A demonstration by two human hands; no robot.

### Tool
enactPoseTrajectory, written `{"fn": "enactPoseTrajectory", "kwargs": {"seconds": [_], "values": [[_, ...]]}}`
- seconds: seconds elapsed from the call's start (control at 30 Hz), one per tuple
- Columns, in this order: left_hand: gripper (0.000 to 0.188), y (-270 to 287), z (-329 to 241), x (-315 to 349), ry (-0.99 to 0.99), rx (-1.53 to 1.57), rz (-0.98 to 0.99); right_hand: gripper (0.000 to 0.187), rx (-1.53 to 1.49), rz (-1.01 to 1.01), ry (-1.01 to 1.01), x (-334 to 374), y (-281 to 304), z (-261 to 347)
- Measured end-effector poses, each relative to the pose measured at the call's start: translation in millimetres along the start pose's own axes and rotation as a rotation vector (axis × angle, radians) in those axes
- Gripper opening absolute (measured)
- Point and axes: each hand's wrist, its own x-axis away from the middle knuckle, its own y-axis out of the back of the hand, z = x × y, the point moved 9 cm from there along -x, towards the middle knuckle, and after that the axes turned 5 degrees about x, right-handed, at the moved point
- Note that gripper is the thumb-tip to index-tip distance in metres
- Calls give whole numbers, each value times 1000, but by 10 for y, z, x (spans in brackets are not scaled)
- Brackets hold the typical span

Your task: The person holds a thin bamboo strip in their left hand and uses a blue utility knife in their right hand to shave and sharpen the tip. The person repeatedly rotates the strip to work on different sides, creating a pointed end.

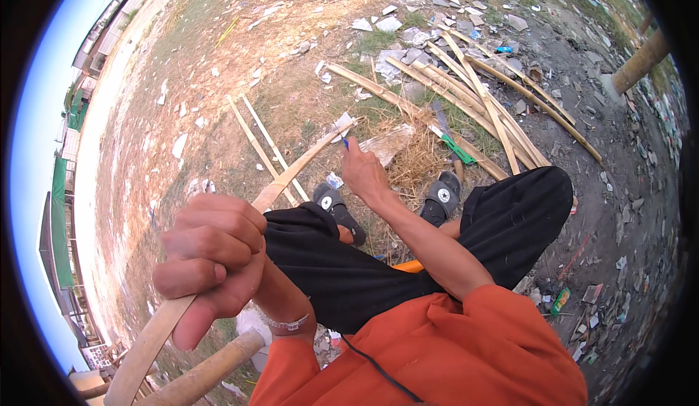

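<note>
My left hand [212, 257] is closed round a long, pale bamboo strip [295, 173]. One end of the strip bends down past my wrist at the lower left; the other reaches forward between my knees. At that far end, my right hand [366, 175] is closed on a small blue-handled tool [346, 142], apparently a knife, whose light blade meets or lies right beside the strip. My fingers hide most of its handle. On the ground just right of this hand lies a green-handled saw or knife [459, 150], among bamboo shavings [419, 162].
Several split bamboo strips [473, 100] lie in a pile ahead to the right. Two thin strips [262, 140] rest on the ground at left. A bamboo pole [211, 369] stands close by my left arm, another post [641, 60] at far right. Broken tile pieces litter the ground.
</note>
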Motion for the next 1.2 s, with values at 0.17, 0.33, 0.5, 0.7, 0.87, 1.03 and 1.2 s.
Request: {"fn": "enactPoseTrajectory", "kwargs": {"seconds": [0.17,0.33,0.5,0.7,0.87,1.03,1.2], "values": [[50,-40,34,1,-18,-8,-6,21,108,37,-70,-295,-245,-525],[50,-88,38,-16,-17,16,2,13,173,-40,-61,-423,-354,-706],[50,148,-13,-9,-15,4,-71,19,346,32,-132,-454,-435,-873],[51,180,-54,82,-9,-24,-134,39,262,204,-511,193,-603,-2339],[51,172,37,44,-11,-6,-135,34,-85,92,-203,-126,65,-1012],[51,200,19,36,-9,-17,-165,25,-406,-7,112,296,875,585],[51,128,37,34,-28,-8,-192,19,-78,-70,9,-12,329,98]]}}
